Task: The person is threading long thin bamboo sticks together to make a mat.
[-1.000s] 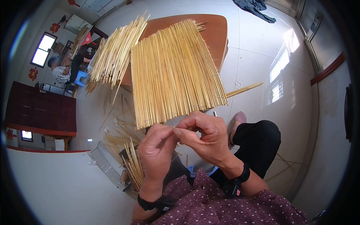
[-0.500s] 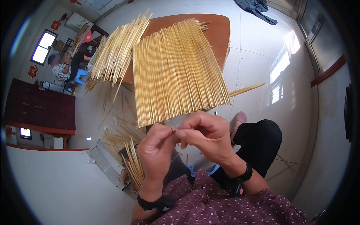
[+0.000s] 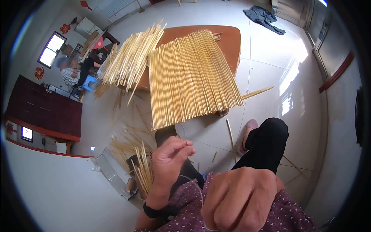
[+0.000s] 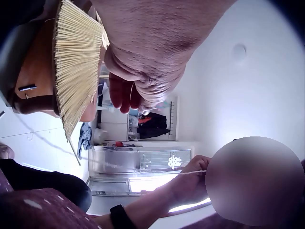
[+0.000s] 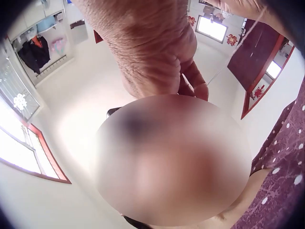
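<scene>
My left hand [image 3: 170, 158] is held over the lap, thumb and forefinger pinching a thin dark needle [image 3: 187, 142]. My right hand [image 3: 241, 201] is raised close to the head, its back toward the camera and fingers curled. A white thread [image 5: 243, 40] runs taut from the right hand's fingertips toward the left hand in the right wrist view. The left wrist view also shows this thread [image 4: 188, 172] reaching the right hand beside the blurred face. Beyond the hands, a mat of straw-coloured stalks [image 3: 193, 77], bound along its edges, lies on a brown table [image 3: 232, 38].
Loose stalks [image 3: 135, 54] are heaped at the table's left. More stalks [image 3: 143, 170] stand near my left arm, with others scattered on the floor. A single stalk [image 3: 231, 135] lies by my foot. Another person [image 3: 70, 72] sits at the far left. Dark clothing [image 3: 262, 18] lies on the floor.
The hands were together at the fingertips; my right hand has since left the left one and come up toward the head, drawing the thread. My left hand keeps its pinch, slightly lower.
</scene>
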Motion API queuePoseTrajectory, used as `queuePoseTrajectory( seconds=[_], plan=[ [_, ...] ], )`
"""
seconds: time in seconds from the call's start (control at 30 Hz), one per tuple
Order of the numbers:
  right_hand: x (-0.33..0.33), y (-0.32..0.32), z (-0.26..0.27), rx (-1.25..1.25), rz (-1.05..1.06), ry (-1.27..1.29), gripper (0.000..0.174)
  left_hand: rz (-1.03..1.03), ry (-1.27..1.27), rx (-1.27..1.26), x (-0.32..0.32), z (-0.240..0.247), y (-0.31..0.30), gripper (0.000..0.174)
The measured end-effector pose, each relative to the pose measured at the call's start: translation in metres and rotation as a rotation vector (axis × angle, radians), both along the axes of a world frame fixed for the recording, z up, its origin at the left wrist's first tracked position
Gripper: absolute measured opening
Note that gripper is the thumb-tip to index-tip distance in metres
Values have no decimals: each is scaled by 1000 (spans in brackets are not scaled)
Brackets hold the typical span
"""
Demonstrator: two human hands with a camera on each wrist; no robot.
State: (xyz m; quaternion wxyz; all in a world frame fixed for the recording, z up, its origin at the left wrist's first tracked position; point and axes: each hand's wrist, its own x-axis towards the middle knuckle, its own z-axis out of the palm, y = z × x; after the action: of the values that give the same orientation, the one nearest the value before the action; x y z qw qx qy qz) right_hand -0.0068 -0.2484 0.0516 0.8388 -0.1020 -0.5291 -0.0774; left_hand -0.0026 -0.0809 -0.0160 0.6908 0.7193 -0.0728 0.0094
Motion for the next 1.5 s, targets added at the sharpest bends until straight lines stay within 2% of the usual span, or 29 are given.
queuePoseTrajectory(
  seconds=[0.1, 0.23, 0.33, 0.4, 0.43, 0.5, 0.57, 0.7, 0.8, 0.93, 1.07, 1.33, 1.4, 1.5],
  plan=[
    [-1, 3, 15, -93, -12, -178, 11, -38, -23, -20, -4, 8, 8, 10],
    [-16, 16, 32, -177, -87, -174, 12, -72, -48, -60, -7, 17, 17, 11],
    [-19, 34, 41, -142, -10, -185, 12, -99, -77, -86, -6, 21, 28, 11],
    [-16, 39, 45, -233, 191, -156, 23, -115, -94, -117, -2, 21, 37, 12],
    [-19, 47, 46, -242, 197, -163, 23, -134, -80, -152, 1, 21, 41, 11],
    [-28, 63, 45, -144, 20, -79, 12, -146, -75, -196, 9, 22, 46, 11],
    [-20, 67, 46, -190, 32, -115, 12, -157, 16, -288, 18, 24, 50, 11],
    [8, 69, 55, -274, 40, -160, 13, -220, -8, -359, 43, 17, 45, 12],
    [24, 77, 51, -245, 58, -38, 12, -261, 12, -298, 74, 14, 37, 9],
    [59, 90, 37, -218, 32, -93, 12, -359, 44, -239, 120, 16, 26, 11],
    [84, 94, 23, -225, 38, -29, 13, -447, 40, -314, 163, 2, 11, 14],
    [128, 95, -7, -310, 32, -6, 12, -405, 159, -440, 207, -34, 10, 15],
    [124, 94, -6, -396, 18, 164, 10, -373, 218, -519, 213, -41, 16, 16],
    [141, 87, 6, -460, 36, 145, 6, -311, 237, -564, 224, -54, 23, 18]
  ],
)
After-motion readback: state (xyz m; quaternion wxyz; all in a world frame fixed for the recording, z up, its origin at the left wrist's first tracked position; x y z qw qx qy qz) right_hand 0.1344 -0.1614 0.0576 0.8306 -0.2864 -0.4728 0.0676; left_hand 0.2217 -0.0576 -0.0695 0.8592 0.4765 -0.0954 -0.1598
